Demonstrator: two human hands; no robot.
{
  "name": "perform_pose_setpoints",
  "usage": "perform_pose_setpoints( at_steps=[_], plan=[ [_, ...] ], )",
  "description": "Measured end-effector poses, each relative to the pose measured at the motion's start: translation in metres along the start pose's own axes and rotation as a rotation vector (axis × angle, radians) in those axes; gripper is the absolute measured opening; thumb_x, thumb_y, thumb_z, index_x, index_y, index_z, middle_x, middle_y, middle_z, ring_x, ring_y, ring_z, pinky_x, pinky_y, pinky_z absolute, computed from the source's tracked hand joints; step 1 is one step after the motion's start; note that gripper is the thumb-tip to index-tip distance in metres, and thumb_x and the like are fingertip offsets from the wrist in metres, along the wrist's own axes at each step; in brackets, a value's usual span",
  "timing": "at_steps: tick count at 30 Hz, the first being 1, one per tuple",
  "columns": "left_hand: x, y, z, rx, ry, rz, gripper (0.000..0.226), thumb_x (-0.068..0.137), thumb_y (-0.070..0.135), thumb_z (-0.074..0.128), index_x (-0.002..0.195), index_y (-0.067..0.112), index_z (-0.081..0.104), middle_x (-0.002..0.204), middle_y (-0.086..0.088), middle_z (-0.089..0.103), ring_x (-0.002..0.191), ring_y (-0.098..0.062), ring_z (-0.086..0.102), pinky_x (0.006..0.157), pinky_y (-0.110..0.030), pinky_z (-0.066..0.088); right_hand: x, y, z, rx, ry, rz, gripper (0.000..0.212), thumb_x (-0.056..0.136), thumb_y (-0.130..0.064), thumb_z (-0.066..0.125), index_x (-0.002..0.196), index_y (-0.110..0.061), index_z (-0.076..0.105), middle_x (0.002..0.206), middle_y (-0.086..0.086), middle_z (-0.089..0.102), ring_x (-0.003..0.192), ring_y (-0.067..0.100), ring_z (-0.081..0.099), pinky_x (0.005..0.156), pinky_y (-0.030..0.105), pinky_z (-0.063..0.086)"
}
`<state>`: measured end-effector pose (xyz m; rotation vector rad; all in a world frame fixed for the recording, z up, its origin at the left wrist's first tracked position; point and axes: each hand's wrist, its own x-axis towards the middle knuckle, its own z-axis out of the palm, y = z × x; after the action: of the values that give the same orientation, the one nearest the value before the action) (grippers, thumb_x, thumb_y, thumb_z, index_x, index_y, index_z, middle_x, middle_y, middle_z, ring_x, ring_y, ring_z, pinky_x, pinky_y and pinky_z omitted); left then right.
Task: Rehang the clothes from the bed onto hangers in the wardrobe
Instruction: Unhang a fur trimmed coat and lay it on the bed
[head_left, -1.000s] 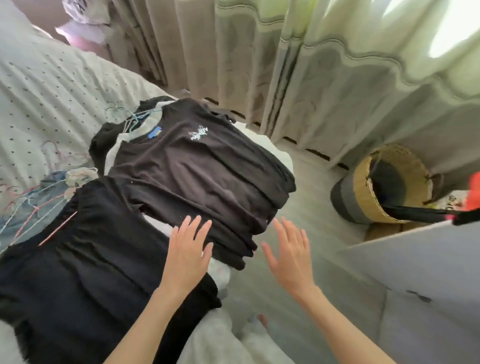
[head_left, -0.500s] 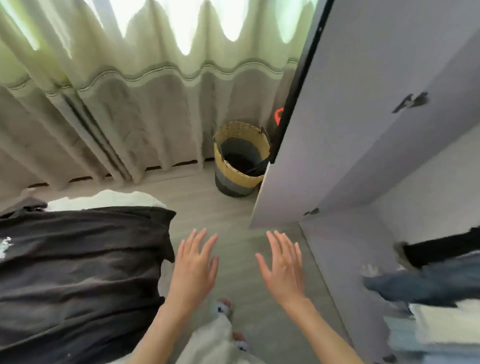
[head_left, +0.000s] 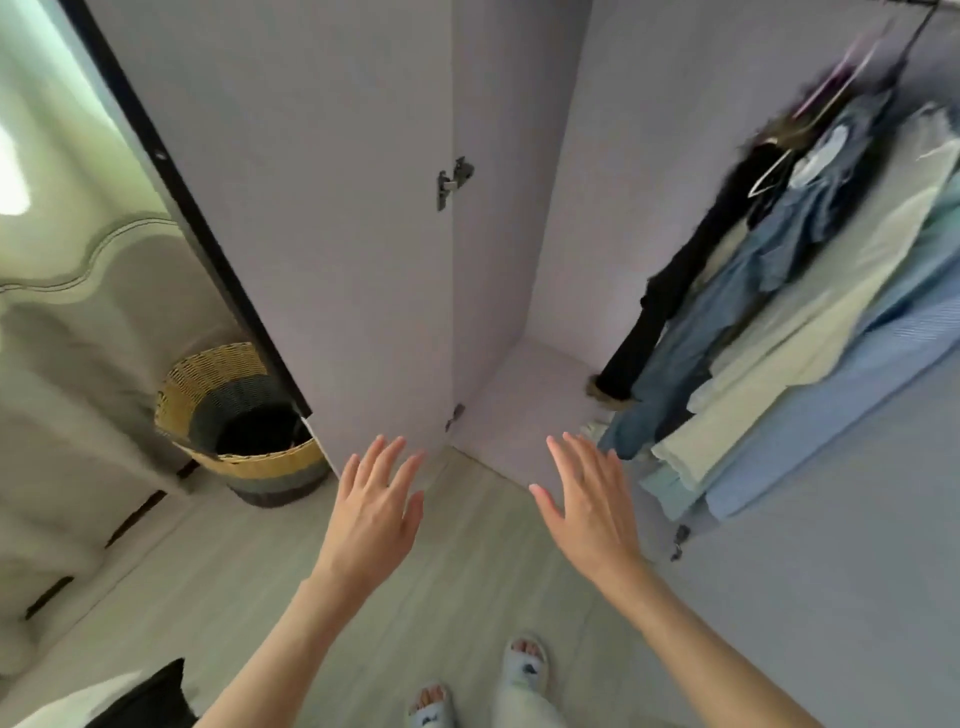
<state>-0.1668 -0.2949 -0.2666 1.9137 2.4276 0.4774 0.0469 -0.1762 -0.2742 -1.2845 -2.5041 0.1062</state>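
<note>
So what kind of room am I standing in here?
Most likely a bedroom, facing an open lilac wardrobe where blue and pale green clothes hang on hangers. A woven yellow-and-grey laundry basket stands beside long grey curtains, and dark fabric shows at the bottom left corner.

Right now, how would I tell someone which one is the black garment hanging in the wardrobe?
Look inside the open wardrobe at the row of hanging clothes on its right side. The black garment is the leftmost, a long narrow dark piece next to blue denim, the only black among pale blue and cream.

Basket (head_left: 244, 421) left of wardrobe (head_left: 519, 208)
</note>
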Motion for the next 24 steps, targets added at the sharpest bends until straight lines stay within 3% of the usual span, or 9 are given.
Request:
perform_pose_setpoints(
  at_steps=[5,9,15,20,24],
  plan=[
    [0.056,0.045,0.026,-0.032,-0.044,0.179,0.045,0.087,0.031,0.036,0.121,0.012,0.059,0.125,-0.015,0.057,0.122,-0.036,0.049,0.097,-0.054,0.039,0.01,0.058,-0.006,-0.078,0.033,0.131,0.051,0.086,-0.044,0.05,0.124,-0.009,0.055,0.12,0.01,0.061,0.113,0.027,0.058,0.091,0.052,0.048],
    [0.117,0.084,0.039,-0.06,-0.001,0.295,0.041,0.086,0.029,0.035,0.121,0.014,0.052,0.121,-0.015,0.058,0.118,-0.037,0.053,0.093,-0.056,0.045,0.05,0.104,-0.012,-0.069,0.095,0.175,0.053,0.078,-0.034,0.071,0.122,-0.008,0.057,0.119,0.011,0.063,0.112,0.029,0.059,0.091,0.054,0.047],
    [0.234,0.144,0.05,-0.045,0.023,0.34,0.043,0.085,0.027,0.036,0.117,0.01,0.06,0.119,-0.016,0.059,0.118,-0.037,0.052,0.092,-0.055,0.044,0.133,0.178,-0.044,0.01,0.204,0.256,0.052,0.088,-0.041,0.038,0.124,-0.008,0.054,0.12,0.013,0.06,0.114,0.031,0.056,0.091,0.052,0.047],
    [0.316,0.195,0.045,-0.117,0.026,0.365,0.046,0.087,0.028,0.033,0.12,0.008,0.057,0.122,-0.017,0.057,0.119,-0.039,0.051,0.093,-0.056,0.045,0.193,0.236,-0.087,0.012,0.393,0.232,0.045,0.09,-0.032,0.04,0.123,-0.004,0.052,0.121,0.015,0.058,0.113,0.032,0.053,0.093,0.051,0.046],
    [0.374,0.236,0.031,-0.412,0.03,0.295,0.057,0.088,0.04,0.03,0.131,0.006,0.048,0.131,-0.015,0.049,0.127,-0.034,0.04,0.103,-0.044,0.035,0.254,0.27,-0.12,-0.008,0.476,0.203,0.043,0.091,-0.024,0.037,0.123,-0.001,0.055,0.123,0.018,0.057,0.118,0.036,0.051,0.096,0.055,0.042]
  ],
)
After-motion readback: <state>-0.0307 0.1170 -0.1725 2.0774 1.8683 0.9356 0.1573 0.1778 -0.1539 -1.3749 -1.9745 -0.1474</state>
